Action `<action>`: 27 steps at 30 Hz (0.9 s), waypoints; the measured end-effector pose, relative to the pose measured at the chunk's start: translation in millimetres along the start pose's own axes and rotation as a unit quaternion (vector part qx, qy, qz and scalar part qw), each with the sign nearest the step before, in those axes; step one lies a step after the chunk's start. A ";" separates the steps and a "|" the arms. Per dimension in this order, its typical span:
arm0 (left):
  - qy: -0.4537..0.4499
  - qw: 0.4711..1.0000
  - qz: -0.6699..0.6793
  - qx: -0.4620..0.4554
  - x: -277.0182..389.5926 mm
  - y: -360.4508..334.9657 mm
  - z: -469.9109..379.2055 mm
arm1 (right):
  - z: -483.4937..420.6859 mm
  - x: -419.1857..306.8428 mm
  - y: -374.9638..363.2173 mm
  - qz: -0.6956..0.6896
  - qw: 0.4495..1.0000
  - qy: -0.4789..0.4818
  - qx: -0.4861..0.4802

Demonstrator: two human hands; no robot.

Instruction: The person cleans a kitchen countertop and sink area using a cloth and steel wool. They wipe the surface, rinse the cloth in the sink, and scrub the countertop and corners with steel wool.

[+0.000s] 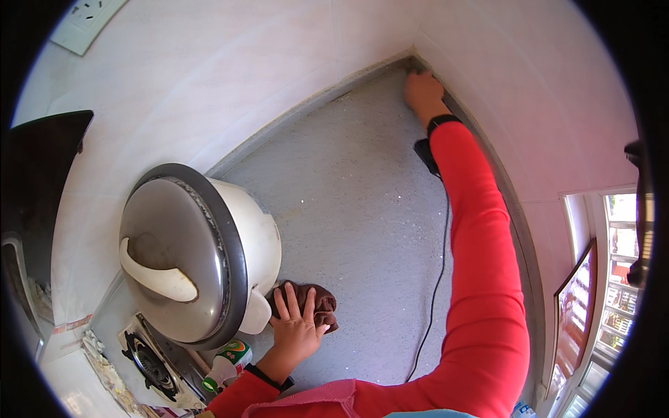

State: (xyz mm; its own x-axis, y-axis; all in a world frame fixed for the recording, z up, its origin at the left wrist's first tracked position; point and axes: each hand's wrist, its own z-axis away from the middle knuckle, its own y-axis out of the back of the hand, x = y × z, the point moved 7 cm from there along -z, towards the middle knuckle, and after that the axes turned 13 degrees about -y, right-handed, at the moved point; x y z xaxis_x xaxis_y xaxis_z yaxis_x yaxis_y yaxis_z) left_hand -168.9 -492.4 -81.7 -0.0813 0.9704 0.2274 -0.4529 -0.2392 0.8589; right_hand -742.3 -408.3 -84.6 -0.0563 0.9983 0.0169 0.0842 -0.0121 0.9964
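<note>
My left hand [297, 334] rests palm down with fingers spread on a bunched dark brown cloth [313, 303] on the grey speckled countertop [350, 224]. Just left of it stands a large rice cooker [251, 230] with a cream body and a steel lid [172, 256] bearing a cream handle. My right hand [424, 94] reaches into the far corner, where the two walls meet. Its fingers are curled down at the raised counter edge and blurred; whether something is in them is hidden.
A black object [427, 155] lies beside my right forearm, near a black cord [435, 298] running along the counter. A bottle with a green cap [210, 384] lies below the cooker, by a gas burner [151, 360]. A window [619, 292] is at right, a wall socket [86, 21] upper left.
</note>
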 end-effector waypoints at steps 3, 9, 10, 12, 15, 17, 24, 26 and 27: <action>-0.004 1.000 0.001 0.002 -0.2 1.5 0.0 | -8.0 -16.5 -1.5 -0.015 0.999 0.010 0.031; -0.019 1.000 -0.008 0.017 3.0 5.5 -0.5 | 3.7 -31.8 -4.2 -0.044 0.986 0.163 0.008; -0.016 1.000 -0.005 0.013 2.4 4.7 -0.5 | 8.4 -30.1 -9.3 -0.024 0.982 0.188 -0.021; -0.008 1.000 -0.002 -0.003 1.6 2.7 -1.1 | 8.6 -16.4 -3.5 -0.050 0.988 0.144 0.020; -0.017 1.000 -0.020 0.011 2.8 7.4 -0.7 | 6.7 -9.5 -3.6 -0.053 0.993 0.092 0.042; -0.020 0.999 -0.016 0.022 4.0 9.5 1.2 | 2.2 -13.2 -10.1 -0.027 0.997 0.063 0.038; -0.024 0.998 -0.019 0.049 1.5 11.0 2.0 | -4.4 -24.8 -0.7 -0.009 1.000 -0.018 0.015; -0.026 0.998 -0.006 0.054 -0.1 10.6 2.3 | 2.4 -16.6 6.9 -0.002 1.000 -0.016 -0.004; -0.027 0.998 -0.006 0.053 -0.6 10.0 2.6 | 6.6 -12.1 6.2 0.007 0.999 -0.012 -0.039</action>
State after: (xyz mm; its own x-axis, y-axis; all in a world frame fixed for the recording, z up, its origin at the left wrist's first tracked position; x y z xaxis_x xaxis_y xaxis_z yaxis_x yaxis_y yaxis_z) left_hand -171.1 -495.5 -72.0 -0.0276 0.9708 0.2382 -0.3573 -0.2322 0.9047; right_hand -734.6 -420.2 -79.1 -0.0326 0.9990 0.0292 0.0066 -0.0290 0.9996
